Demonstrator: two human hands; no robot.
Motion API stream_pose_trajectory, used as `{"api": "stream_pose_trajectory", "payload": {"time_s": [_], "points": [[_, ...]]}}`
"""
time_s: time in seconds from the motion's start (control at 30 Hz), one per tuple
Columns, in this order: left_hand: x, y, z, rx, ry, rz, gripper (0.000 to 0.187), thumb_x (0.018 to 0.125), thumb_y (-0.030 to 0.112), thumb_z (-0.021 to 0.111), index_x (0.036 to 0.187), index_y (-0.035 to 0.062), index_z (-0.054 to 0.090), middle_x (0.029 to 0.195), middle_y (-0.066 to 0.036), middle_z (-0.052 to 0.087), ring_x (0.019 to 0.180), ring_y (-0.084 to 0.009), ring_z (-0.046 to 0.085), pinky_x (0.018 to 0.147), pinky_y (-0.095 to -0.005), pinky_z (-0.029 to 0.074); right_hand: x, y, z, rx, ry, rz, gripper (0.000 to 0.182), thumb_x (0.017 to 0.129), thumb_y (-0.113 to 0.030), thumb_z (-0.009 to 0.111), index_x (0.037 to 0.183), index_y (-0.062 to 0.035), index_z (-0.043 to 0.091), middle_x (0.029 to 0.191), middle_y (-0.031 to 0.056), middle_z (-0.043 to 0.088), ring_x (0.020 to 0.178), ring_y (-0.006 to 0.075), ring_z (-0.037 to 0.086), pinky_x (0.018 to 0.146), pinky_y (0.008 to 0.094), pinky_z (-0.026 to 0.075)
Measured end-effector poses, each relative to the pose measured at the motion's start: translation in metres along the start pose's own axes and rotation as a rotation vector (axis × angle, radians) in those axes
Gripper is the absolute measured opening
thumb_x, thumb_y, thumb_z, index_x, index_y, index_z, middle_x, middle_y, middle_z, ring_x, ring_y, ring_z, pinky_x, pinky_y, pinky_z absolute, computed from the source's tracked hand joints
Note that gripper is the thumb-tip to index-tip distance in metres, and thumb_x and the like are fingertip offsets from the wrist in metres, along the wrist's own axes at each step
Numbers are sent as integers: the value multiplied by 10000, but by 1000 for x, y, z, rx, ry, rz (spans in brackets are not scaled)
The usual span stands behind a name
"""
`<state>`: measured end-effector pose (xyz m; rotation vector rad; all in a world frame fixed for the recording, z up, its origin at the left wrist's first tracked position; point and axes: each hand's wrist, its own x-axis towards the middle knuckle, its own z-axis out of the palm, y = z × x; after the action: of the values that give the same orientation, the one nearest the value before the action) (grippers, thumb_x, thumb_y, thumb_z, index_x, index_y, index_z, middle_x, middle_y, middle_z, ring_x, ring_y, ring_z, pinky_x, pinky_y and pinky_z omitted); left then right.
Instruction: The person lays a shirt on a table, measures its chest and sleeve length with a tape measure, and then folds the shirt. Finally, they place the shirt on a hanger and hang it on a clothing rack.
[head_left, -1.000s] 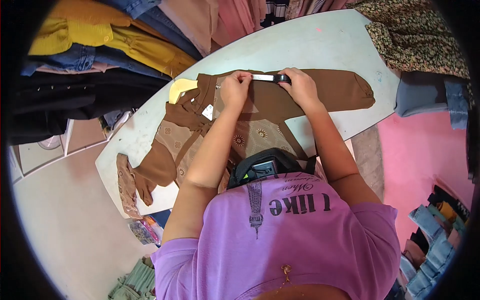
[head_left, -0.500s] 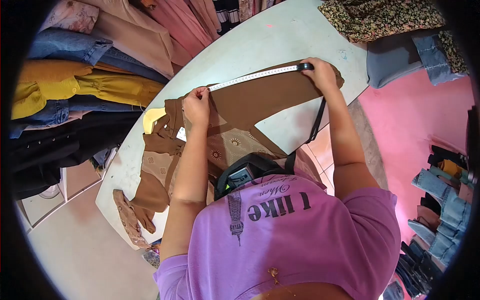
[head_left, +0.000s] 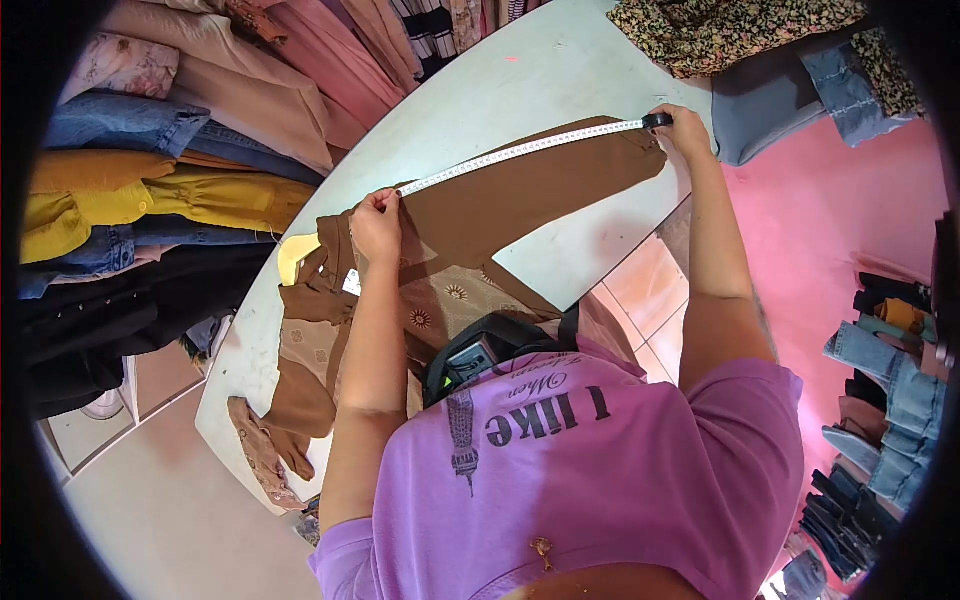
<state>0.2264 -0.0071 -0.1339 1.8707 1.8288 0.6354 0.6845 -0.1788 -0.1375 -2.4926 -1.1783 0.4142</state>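
A brown blouse with a patterned front [head_left: 455, 290] lies spread on the table, one long plain sleeve [head_left: 540, 180] stretched toward the right. A white measuring tape [head_left: 520, 157] runs taut along the sleeve's upper edge. Its end is pinched by my left hand [head_left: 376, 228] at the shoulder seam. Near the cuff, my right hand [head_left: 686, 130] is closed on the black tape case [head_left: 657, 120]. A yellow hanger [head_left: 294, 257] pokes out at the collar, and a white tag [head_left: 352, 283] sits beside my left wrist.
The pale table [head_left: 450, 110] has a curved far edge. Hung clothes, including a yellow garment [head_left: 220, 188], crowd the left. A floral black garment [head_left: 730, 35] and grey cloth [head_left: 760, 105] lie at the top right. Folded jeans [head_left: 890, 390] are stacked at the far right.
My right hand has moved outward to the right with the case, drawing out more tape to the cuff end. My left hand still pinches the tape's end at the shoulder. The view has shifted slightly.
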Motion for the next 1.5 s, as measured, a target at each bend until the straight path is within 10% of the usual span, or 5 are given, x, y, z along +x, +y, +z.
{"api": "stream_pose_trajectory", "payload": {"time_s": [0.47,1.03,1.33,1.5], "points": [[3,-1,2,42,-47,-12,198,795,246,672,904,83,698,795,-67,693,704,-169,658,664,-291,491,6,13,0,83,-51,-68,275,681,25,708,937,-71,674,799,89,671,738,193,626,710,318,475],[1,-18,-5,-177,-78,8,183,841,208,613,925,63,687,841,-107,687,779,-204,652,724,-302,479,-14,-3,-2,84,8,-118,277,694,-69,709,964,-109,660,872,120,654,805,295,623,719,367,473],[-29,12,-5,26,-3,683,174,806,107,600,971,129,648,964,-55,621,933,-248,546,827,-372,413,-84,-37,-9,108,409,-133,286,747,-129,691,1014,-50,623,940,134,638,805,279,626,715,340,493],[-30,31,23,-341,-515,486,152,856,91,558,963,63,660,951,-61,659,842,-211,585,761,-315,470,-118,-73,49,603,213,-79,342,757,-174,705,1052,-39,596,859,92,646,748,133,590,654,264,473]]}}
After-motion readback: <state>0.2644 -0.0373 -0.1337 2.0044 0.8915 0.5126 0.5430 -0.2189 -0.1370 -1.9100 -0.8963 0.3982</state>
